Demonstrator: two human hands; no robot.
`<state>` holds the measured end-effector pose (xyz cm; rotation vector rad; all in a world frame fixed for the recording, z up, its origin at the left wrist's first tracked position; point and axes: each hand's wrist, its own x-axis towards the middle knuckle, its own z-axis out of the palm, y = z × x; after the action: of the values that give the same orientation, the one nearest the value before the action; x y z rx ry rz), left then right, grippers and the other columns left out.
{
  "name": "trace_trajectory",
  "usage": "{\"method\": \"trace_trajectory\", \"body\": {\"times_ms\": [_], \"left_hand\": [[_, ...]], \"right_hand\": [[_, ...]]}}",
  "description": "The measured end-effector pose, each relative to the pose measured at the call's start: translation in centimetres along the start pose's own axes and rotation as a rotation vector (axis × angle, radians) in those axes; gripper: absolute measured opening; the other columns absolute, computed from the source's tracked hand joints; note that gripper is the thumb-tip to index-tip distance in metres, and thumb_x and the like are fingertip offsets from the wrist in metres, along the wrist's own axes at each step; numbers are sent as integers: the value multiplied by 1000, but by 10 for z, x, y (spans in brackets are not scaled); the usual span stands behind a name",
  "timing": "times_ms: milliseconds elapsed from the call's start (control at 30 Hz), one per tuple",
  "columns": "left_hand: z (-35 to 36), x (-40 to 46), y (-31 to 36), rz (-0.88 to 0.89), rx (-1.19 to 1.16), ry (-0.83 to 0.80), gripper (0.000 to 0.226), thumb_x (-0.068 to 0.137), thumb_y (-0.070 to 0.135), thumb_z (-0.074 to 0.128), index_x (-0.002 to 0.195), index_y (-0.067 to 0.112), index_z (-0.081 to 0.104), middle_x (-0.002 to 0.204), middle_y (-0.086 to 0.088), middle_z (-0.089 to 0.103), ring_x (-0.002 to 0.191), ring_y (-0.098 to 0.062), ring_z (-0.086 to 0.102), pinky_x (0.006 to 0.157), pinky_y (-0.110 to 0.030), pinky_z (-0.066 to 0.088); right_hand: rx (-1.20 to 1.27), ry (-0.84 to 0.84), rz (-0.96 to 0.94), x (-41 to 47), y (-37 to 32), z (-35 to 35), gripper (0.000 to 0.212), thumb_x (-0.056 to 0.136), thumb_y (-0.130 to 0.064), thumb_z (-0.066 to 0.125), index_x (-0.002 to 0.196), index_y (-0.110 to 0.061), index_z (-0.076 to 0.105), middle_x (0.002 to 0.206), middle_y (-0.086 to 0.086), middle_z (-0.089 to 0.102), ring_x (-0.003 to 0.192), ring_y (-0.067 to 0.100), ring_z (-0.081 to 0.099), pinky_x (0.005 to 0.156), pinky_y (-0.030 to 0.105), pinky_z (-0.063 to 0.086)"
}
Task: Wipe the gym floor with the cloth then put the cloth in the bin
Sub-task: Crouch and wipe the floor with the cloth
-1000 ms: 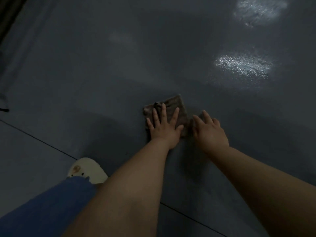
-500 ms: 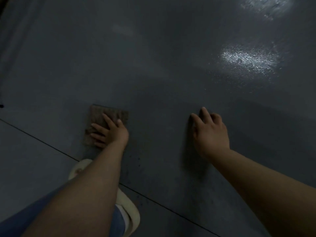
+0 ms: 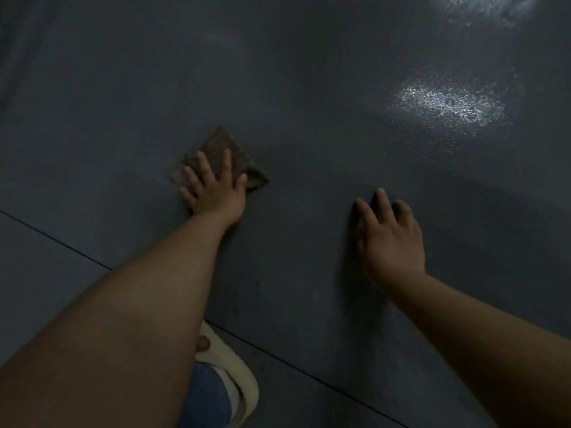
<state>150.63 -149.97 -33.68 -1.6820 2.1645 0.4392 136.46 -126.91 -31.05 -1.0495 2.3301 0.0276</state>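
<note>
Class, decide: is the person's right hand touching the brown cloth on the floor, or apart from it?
Apart. The head view shows bare dark floor between the right hand and the cloth, which lies pressed under the left hand.

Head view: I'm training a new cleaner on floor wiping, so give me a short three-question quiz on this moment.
1. True or false: the left hand presses flat on the cloth.
2. What does the right hand rest on? A) the cloth B) the bare floor C) a bin
3. Fill in: beside the left forearm, a cream ___ shows.

Key: 1 true; 2 B; 3 slipper.
</note>
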Motion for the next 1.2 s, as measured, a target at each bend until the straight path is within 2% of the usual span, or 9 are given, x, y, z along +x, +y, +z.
{"method": "trace_trajectory", "body": {"times_ms": [200, 300, 467, 567, 700, 767, 867, 1033, 1200], "left_hand": [[5, -7, -43, -558, -277, 53, 58, 99, 52, 23, 149, 41, -4, 157, -1, -20, 142, -39, -16, 113, -57, -7], [22, -40, -26, -646, -332, 33, 58, 99, 52, 22, 149, 41, -5, 157, -5, -19, 142, -42, -15, 113, -59, -6], [63, -120, 35, -468, -262, -25, 62, 98, 52, 23, 149, 38, -10, 155, -11, -24, 141, -43, -16, 111, -59, -6], [98, -186, 71, -10, -82, -53, 66, 97, 54, 25, 148, 36, -13, 153, -17, -25, 140, -48, -11, 110, -60, -7], [103, -179, 62, 493, 117, -56, 66, 84, 58, 26, 146, 37, 20, 153, -19, 24, 131, -49, 27, 106, -63, 16], [91, -146, 51, 634, 238, 0, 68, 85, 59, 25, 148, 38, 8, 157, -14, 8, 138, -47, 20, 107, -65, 14], [61, -97, 44, 443, 245, 30, 66, 95, 54, 29, 146, 38, -11, 157, -8, -19, 144, -40, -9, 113, -58, -1], [38, -78, 62, 49, 7, -18, 62, 99, 49, 29, 150, 39, -4, 156, -5, -23, 143, -37, -17, 115, -54, -5], [75, -140, 111, 184, 32, 2, 66, 97, 49, 33, 149, 37, -6, 155, -14, -23, 141, -44, -16, 112, -57, -7]], "right_hand": [[-2, 2, -19, 0, 4, -1, 55, 101, -36, 28, 151, -31, 8, 160, 2, -4, 145, 31, 2, 115, 41, 12], [-2, -8, -24, -2, 5, 0, 55, 101, -37, 27, 151, -32, 6, 160, 2, -6, 145, 31, 0, 116, 41, 10], [45, 18, -43, -2, 7, -2, 53, 101, -35, 29, 151, -30, 14, 160, 3, 0, 144, 30, 4, 115, 40, 13], [64, 22, -72, -3, 14, -5, 51, 101, -33, 30, 151, -26, 19, 160, 3, 5, 144, 28, 6, 115, 39, 16], [139, 37, -89, -4, 21, -8, 49, 101, -32, 31, 148, -21, 28, 159, 5, 10, 145, 25, 7, 115, 38, 18], [118, 35, -106, -6, 26, -9, 49, 101, -34, 31, 148, -22, 29, 159, 6, 11, 144, 27, 9, 114, 38, 18], [64, 22, -111, -11, 35, -12, 49, 101, -39, 28, 149, -28, 26, 160, 5, 8, 144, 28, 8, 115, 38, 15], [92, 36, -65, -18, 51, -12, 49, 101, -40, 28, 149, -27, 25, 159, 4, 9, 145, 28, 7, 116, 39, 12], [136, 144, 34, -26, 80, -5, 49, 101, -37, 33, 147, -21, 31, 158, 7, 18, 142, 30, 15, 115, 39, 17]]}}
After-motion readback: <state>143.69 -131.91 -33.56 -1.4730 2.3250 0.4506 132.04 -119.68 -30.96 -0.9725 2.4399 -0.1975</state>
